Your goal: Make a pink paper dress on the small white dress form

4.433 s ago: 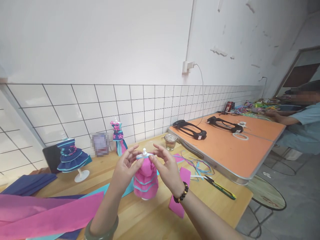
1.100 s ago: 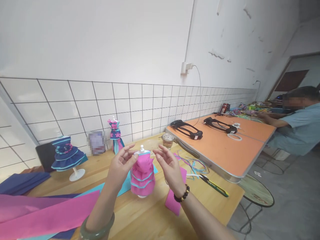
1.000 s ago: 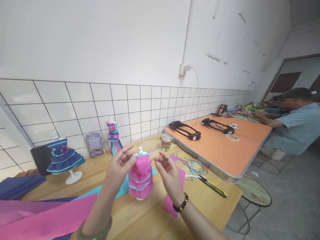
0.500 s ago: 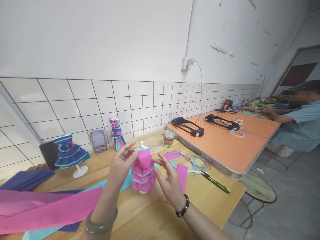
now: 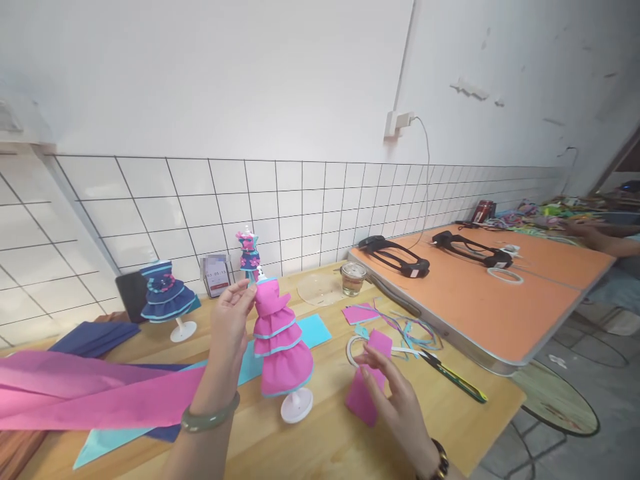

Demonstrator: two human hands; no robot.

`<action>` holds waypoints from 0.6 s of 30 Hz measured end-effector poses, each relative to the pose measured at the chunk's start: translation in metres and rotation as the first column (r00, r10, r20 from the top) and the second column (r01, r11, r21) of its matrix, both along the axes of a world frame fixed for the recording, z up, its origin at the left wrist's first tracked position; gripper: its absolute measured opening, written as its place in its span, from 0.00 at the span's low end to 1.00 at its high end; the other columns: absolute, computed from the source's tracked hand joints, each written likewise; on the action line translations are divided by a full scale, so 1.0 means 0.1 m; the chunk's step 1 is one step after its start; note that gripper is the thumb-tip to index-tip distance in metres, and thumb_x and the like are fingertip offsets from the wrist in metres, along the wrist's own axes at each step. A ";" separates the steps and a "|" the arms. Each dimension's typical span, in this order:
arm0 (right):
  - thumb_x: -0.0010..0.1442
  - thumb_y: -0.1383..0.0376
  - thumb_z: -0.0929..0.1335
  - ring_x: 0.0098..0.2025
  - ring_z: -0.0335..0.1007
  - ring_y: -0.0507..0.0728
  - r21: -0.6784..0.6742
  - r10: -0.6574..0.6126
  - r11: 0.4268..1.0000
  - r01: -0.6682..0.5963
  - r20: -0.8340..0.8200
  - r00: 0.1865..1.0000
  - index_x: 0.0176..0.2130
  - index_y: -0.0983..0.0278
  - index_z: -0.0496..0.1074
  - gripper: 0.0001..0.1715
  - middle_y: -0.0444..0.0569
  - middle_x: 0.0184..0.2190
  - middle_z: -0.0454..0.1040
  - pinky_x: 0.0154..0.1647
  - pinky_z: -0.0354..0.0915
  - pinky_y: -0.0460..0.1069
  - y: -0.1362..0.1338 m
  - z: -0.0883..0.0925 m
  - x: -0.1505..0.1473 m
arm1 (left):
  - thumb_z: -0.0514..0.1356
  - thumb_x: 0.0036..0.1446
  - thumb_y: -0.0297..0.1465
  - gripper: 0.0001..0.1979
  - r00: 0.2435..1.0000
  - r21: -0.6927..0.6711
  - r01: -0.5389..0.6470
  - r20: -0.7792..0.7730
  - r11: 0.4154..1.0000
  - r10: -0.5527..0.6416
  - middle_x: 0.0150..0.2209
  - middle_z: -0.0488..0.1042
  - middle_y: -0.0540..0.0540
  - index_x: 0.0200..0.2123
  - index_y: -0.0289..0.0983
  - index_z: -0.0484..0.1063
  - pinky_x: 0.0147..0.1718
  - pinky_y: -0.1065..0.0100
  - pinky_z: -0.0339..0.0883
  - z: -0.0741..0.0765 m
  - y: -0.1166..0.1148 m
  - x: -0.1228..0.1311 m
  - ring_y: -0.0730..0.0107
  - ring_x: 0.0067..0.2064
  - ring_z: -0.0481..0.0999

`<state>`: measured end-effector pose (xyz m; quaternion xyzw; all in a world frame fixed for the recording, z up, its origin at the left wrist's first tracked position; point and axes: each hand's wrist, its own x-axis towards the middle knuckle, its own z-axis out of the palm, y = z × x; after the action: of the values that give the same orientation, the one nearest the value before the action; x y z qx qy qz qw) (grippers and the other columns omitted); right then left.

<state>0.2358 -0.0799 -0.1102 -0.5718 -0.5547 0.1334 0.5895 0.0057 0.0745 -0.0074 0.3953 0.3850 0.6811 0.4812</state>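
Note:
A miniature dress form (image 5: 295, 405) on a round white base wears a pink tiered paper dress (image 5: 285, 363) trimmed in light blue, and it leans slightly. Thumb and fingertips of my left hand (image 5: 231, 319) pinch its upper left edge near the shoulder. To the right, my right hand (image 5: 397, 400) hovers with bent, parted fingers beside a white tape roll (image 5: 351, 348) and over a pink paper piece (image 5: 367, 393). Whether the fingertips touch the roll cannot be made out.
Behind stand a navy-dressed form (image 5: 167, 297), another small form (image 5: 249, 253), a phone (image 5: 217, 277) and a glass cup (image 5: 353, 280). Pink paper strips (image 5: 100, 393) lie left. A utility knife (image 5: 457, 380) and scraps lie right. Black headsets (image 5: 395, 257) rest on the orange table (image 5: 480, 313).
My right hand has left the dress and moved right, down to the tape roll. My left hand stays at the dress top. The view has turned left, and the dress form now shows its base.

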 end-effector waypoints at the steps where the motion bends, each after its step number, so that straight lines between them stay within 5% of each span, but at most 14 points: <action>1: 0.60 0.59 0.64 0.43 0.74 0.62 -0.003 -0.009 1.000 0.010 0.035 0.999 0.48 0.58 0.69 0.16 0.54 0.38 0.77 0.43 0.70 0.56 -0.07 -0.05 0.04 | 0.70 0.36 0.35 0.21 1.000 -0.006 -0.013 0.015 1.000 0.013 0.27 0.75 0.51 0.35 0.35 0.71 0.32 0.70 0.66 0.00 0.01 -0.02 0.75 0.28 0.73; 9: 0.63 0.61 0.60 0.26 0.71 0.57 -0.192 0.022 0.981 0.037 0.294 0.956 0.51 0.61 0.67 0.18 0.48 0.25 0.74 0.27 0.68 0.49 -0.59 -0.41 0.18 | 0.69 0.36 0.29 0.15 0.987 -0.035 -0.112 0.109 0.993 0.116 0.24 0.73 0.56 0.30 0.36 0.72 0.29 0.74 0.64 0.04 0.09 -0.15 0.80 0.26 0.70; 12: 0.64 0.62 0.58 0.24 0.70 0.57 -0.275 0.020 0.958 0.076 0.332 0.943 0.50 0.62 0.67 0.18 0.46 0.23 0.74 0.25 0.65 0.49 -0.61 -0.40 0.16 | 0.68 0.38 0.25 0.12 0.985 -0.024 -0.128 0.117 0.992 0.129 0.23 0.72 0.56 0.29 0.36 0.72 0.28 0.75 0.64 0.06 0.11 -0.16 0.78 0.26 0.70; 18: 0.63 0.64 0.58 0.23 0.70 0.55 -0.183 -0.018 0.980 0.077 0.305 0.952 0.44 0.63 0.70 0.15 0.45 0.22 0.73 0.26 0.63 0.47 -0.61 -0.33 0.15 | 0.65 0.41 0.22 0.08 0.976 0.032 -0.212 0.053 0.977 0.211 0.22 0.71 0.55 0.29 0.35 0.71 0.28 0.75 0.65 0.08 -0.02 -0.11 0.77 0.27 0.70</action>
<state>0.2511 -0.1412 -0.1428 -0.6530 -0.6088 0.0832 0.4427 -0.0056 0.0726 0.0003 0.3443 0.4001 0.7451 0.4077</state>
